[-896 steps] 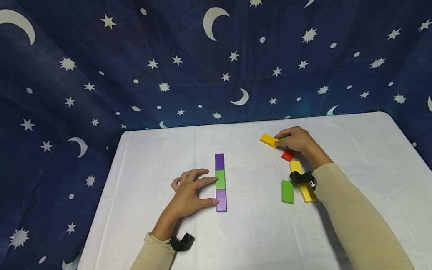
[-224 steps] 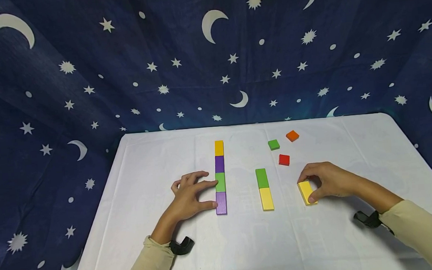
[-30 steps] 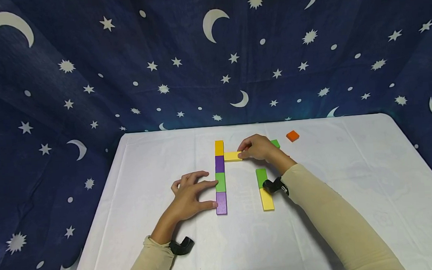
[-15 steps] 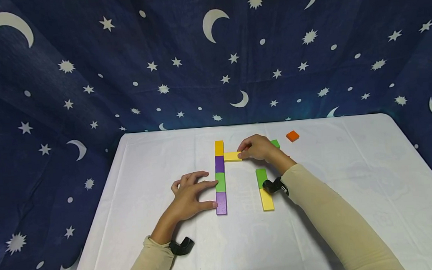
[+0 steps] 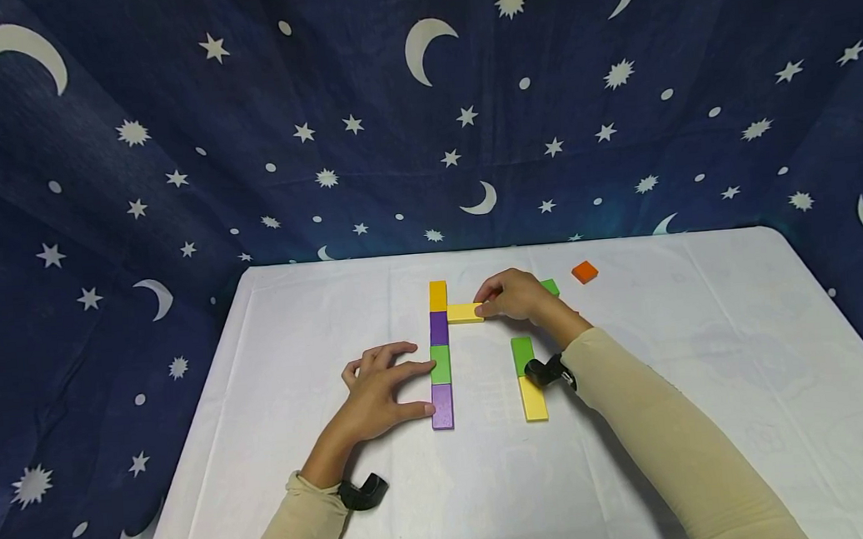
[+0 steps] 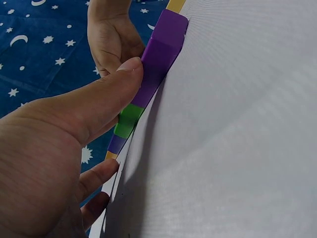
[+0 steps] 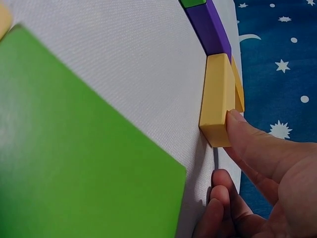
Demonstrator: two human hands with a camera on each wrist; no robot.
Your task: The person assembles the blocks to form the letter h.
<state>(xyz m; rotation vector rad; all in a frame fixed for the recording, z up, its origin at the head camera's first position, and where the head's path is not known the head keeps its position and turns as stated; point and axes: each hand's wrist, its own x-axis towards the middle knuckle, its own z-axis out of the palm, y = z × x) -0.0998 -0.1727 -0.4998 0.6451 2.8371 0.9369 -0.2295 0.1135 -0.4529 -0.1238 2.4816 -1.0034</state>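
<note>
A column of blocks lies end to end on the white table: a light purple block (image 5: 442,407) nearest, then a green block (image 5: 441,364), a dark purple block (image 5: 439,329) and an orange-yellow block (image 5: 437,296) farthest. My left hand (image 5: 371,401) rests at its left side, thumb tip at the light purple block and index finger at the green one, fingers spread. With thumb and fingers my right hand (image 5: 514,294) pinches the right end of a pale yellow block (image 5: 461,313), which lies crosswise, its left end against the column near the purple and orange-yellow joint.
Right of the column stands a shorter row, a green block (image 5: 523,353) above a yellow block (image 5: 534,400), partly under the right wrist's black camera (image 5: 550,371). Farther back lie a small green block (image 5: 550,287), partly hidden by the hand, and an orange block (image 5: 585,271).
Since 7.5 seconds ago my right hand has brought the pale yellow block leftward from the right side to the column. Over the last second nothing visibly moves; the left hand has stayed.
</note>
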